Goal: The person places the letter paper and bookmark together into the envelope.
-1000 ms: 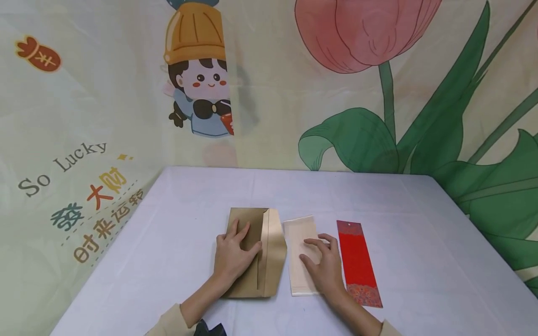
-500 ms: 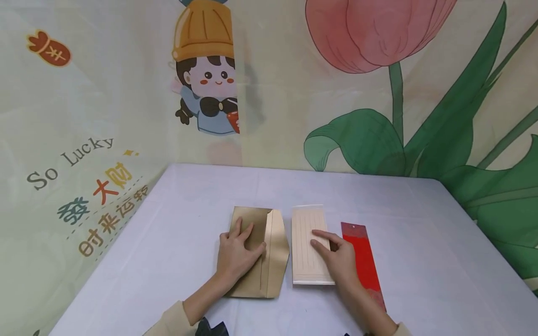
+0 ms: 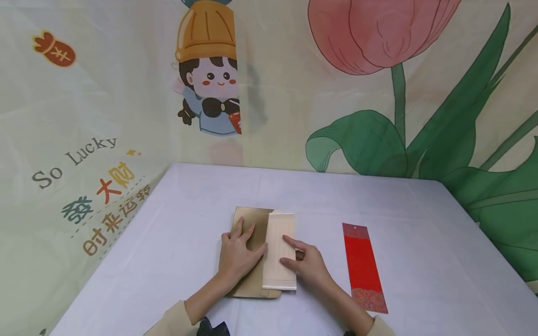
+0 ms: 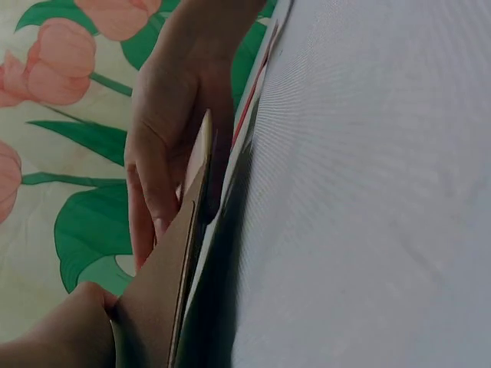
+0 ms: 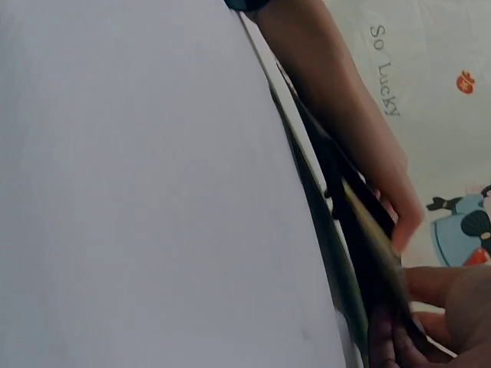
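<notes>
A gold-brown envelope (image 3: 252,284) lies on the white-covered table, under my left hand (image 3: 237,256), whose fingers spread over its face. In the left wrist view, the left thumb sits at the edge of the envelope (image 4: 157,295). My right hand (image 3: 310,266) pinches a cream sheet or thin pad of lined letter paper (image 3: 278,228) by its right side, thumb and index finger on top, the other fingers underneath. The letter paper overlaps the right part of the envelope and hides its flap. Its left edge comes right up to my left thumb.
To the right lies a long red strip (image 3: 364,261) with patterned ends and a small hole at the top. Behind the white table (image 3: 428,233) hangs a printed cloth backdrop (image 3: 273,93). Dark wrist gear (image 3: 213,328) shows at the front edge.
My right hand lifts the letter paper from beside the envelope and carries it left over the flap. The red strip is fully uncovered. My left hand stays on the envelope.
</notes>
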Demonstrator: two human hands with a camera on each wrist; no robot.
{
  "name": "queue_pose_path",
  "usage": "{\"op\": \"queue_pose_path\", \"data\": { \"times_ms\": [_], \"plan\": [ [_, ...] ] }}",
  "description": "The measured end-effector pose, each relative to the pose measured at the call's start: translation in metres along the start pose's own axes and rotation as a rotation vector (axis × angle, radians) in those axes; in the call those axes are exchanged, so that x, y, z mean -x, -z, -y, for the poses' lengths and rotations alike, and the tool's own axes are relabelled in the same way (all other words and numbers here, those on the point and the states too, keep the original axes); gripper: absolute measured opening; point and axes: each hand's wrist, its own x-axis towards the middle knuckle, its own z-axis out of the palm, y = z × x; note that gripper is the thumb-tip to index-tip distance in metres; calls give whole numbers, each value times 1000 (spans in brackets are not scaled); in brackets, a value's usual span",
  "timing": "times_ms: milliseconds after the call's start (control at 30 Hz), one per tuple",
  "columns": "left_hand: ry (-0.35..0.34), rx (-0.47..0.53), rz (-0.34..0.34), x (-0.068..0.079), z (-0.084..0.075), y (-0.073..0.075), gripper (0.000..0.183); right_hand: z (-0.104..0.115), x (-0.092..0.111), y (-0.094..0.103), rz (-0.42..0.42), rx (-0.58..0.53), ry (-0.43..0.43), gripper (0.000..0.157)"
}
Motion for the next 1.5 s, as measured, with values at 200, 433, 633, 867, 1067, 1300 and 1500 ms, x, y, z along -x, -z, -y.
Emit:
{"op": "queue_pose_path", "data": {
  "times_ms": [200,433,633,867,1067,1300,1500],
  "plan": [
    [-15,-8,-7,0,1,-2,64,-3,-6,-13,-35,434,164,73],
    [-22,-19,-8,1,2,-2,64,-4,-9,-13,-52,618,203,88],
    [-33,-42,-3,1,1,-2,64,-6,-11,-25,-104,722,283,89],
    [-42,-55,-12,1,2,-4,65,0,-13,-17,-6,582,219,76],
    [-42,-50,-17,0,2,-5,64,1,-15,-3,25,587,180,60],
    [-42,-53,-9,0,1,-5,65,-3,-17,-13,-36,649,192,61],
    [-46,-63,-8,1,1,-4,66,-2,-18,-22,-27,656,234,59]
  ]
}}
